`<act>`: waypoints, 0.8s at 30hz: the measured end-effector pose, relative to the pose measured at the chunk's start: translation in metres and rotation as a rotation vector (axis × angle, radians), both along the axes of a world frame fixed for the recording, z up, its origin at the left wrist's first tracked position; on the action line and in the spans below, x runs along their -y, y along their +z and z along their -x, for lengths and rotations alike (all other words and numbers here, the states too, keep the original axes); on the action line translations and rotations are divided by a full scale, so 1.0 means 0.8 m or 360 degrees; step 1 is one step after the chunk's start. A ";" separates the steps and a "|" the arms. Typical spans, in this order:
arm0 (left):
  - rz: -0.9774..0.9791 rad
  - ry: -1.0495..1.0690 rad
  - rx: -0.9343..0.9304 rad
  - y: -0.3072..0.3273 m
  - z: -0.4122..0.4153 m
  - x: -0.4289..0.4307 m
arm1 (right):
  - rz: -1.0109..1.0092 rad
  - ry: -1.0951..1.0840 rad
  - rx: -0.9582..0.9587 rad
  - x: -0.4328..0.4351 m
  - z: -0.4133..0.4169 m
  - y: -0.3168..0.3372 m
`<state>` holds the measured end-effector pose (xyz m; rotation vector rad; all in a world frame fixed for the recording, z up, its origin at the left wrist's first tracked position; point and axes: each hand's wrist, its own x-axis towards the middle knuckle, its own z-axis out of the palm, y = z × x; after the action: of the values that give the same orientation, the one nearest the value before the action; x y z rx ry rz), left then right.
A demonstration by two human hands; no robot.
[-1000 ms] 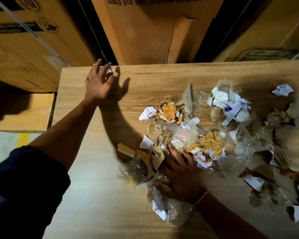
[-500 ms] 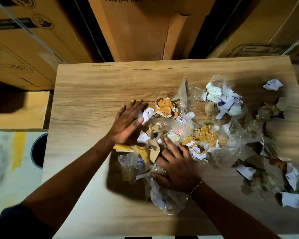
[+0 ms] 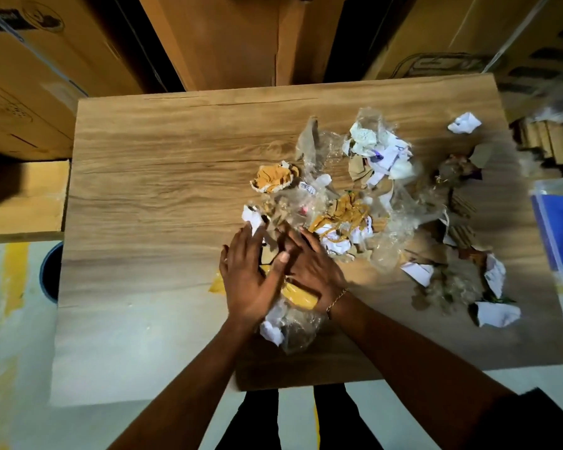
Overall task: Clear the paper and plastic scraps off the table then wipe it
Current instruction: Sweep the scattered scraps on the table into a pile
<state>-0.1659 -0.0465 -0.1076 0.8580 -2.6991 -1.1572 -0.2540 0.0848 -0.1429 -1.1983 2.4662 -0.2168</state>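
Scraps point(image 3: 345, 219) litter the table point(image 3: 163, 190), both hands point(image 3: 251, 280) point(image 3: 309, 267) pressing flat on some.

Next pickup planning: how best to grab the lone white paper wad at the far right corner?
Probably straight down onto the wad, pinching across its crumpled middle: it sits apart from the pile on bare table, folds raised.

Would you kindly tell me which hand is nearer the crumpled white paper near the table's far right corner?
Right. The right hand rests on scraps toward the near edge, left of the crumpled white paper; the left hand lies farther left.
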 end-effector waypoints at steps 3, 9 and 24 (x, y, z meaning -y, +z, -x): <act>0.0100 0.0150 -0.0023 -0.006 0.006 -0.007 | 0.0418 -0.0288 0.0119 0.001 0.006 0.010; 0.0432 0.0046 0.0112 -0.018 0.008 -0.012 | 0.1049 -0.0834 0.0779 0.017 0.010 0.078; 0.0554 0.0090 0.0221 -0.017 0.013 -0.015 | 0.0485 -0.1090 -0.0344 -0.143 0.146 0.035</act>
<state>-0.1764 -0.0343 -0.1209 0.9787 -2.8397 -0.6080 -0.3705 0.1996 -0.1147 -0.4359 3.0363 -0.6980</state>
